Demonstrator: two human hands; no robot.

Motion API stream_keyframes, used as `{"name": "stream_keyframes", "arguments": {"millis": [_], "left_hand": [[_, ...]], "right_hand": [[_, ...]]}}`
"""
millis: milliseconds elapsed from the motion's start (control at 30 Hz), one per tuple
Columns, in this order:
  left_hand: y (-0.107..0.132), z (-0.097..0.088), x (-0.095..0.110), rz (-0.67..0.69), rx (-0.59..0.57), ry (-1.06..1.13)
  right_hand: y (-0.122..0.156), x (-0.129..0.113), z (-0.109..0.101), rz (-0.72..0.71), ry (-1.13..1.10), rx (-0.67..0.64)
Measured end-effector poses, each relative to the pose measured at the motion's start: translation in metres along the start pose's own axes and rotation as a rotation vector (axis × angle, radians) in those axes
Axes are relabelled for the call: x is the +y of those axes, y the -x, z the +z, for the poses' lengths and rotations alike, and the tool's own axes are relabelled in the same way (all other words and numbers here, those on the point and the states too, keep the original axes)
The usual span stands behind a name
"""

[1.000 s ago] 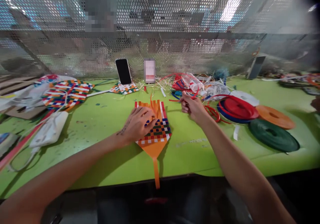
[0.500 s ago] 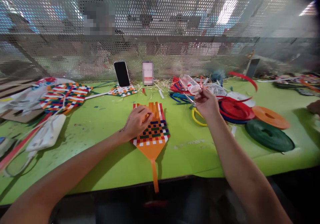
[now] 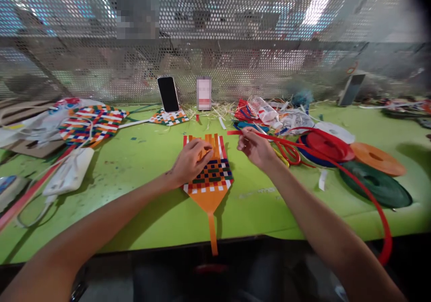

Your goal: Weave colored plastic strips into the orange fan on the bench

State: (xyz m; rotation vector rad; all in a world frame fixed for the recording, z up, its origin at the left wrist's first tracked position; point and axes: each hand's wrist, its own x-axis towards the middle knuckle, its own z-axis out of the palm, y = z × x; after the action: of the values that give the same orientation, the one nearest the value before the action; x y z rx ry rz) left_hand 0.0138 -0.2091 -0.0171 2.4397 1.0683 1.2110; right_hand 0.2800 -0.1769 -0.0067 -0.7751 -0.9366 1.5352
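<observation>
A half-woven orange fan (image 3: pixel 209 176) with a chequered band of red, white, blue and green strips lies on the green table (image 3: pixel 141 212), its handle pointing toward me. My left hand (image 3: pixel 191 160) rests on its left side, fingers curled on the upright orange strips. My right hand (image 3: pixel 256 147) is just right of the fan, pinching a long red strip (image 3: pixel 340 167). That strip runs right from my fingers and curves down past the table's front edge.
Flat reels of strip, red (image 3: pixel 325 145), orange (image 3: pixel 377 158) and dark green (image 3: pixel 377 184), lie at the right. Finished woven fans (image 3: pixel 90 124) and a white pouch (image 3: pixel 69 172) sit left. A phone (image 3: pixel 168 94) leans on the perforated metal screen (image 3: pixel 235 68), beside loose strips and a plastic bottle (image 3: pixel 266 111).
My right hand rose toward the reels, then came back down left next to the fan, drawing out a long red strip. My left hand stayed on the fan.
</observation>
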Motion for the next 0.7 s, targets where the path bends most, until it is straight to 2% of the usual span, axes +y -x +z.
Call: {"name": "stream_keyframes", "arguments": {"millis": [200, 267, 367, 433, 467, 500, 633, 667, 700], "left_hand": [[-0.002, -0.003, 0.017, -0.191, -0.021, 0.280], [-0.004, -0.005, 0.023, -0.247, 0.011, 0.317], [-0.006, -0.007, 0.027, -0.315, 0.040, 0.340], [-0.006, -0.007, 0.026, -0.343, 0.059, 0.363], [-0.006, -0.006, 0.025, -0.351, 0.068, 0.368], [-0.006, -0.005, 0.025, -0.355, 0.071, 0.369], [-0.003, 0.002, 0.028, -0.349, 0.051, 0.398], [-0.002, 0.004, 0.030, -0.350, 0.048, 0.412], [-0.001, 0.006, 0.030, -0.352, 0.045, 0.425]], "right_hand": [[0.010, 0.020, 0.020, 0.096, 0.070, -0.166], [0.015, 0.021, 0.024, 0.210, 0.156, -0.234], [0.024, 0.017, 0.028, 0.460, 0.359, -0.461], [0.032, 0.014, 0.033, 0.498, 0.472, -0.603], [0.037, 0.014, 0.037, 0.433, 0.525, -0.607], [0.041, 0.014, 0.042, 0.301, 0.590, -0.548], [0.049, 0.018, 0.055, -0.476, 0.937, -0.059], [0.047, 0.019, 0.054, -0.594, 1.019, 0.003], [0.045, 0.018, 0.052, -0.653, 1.085, 0.021]]}}
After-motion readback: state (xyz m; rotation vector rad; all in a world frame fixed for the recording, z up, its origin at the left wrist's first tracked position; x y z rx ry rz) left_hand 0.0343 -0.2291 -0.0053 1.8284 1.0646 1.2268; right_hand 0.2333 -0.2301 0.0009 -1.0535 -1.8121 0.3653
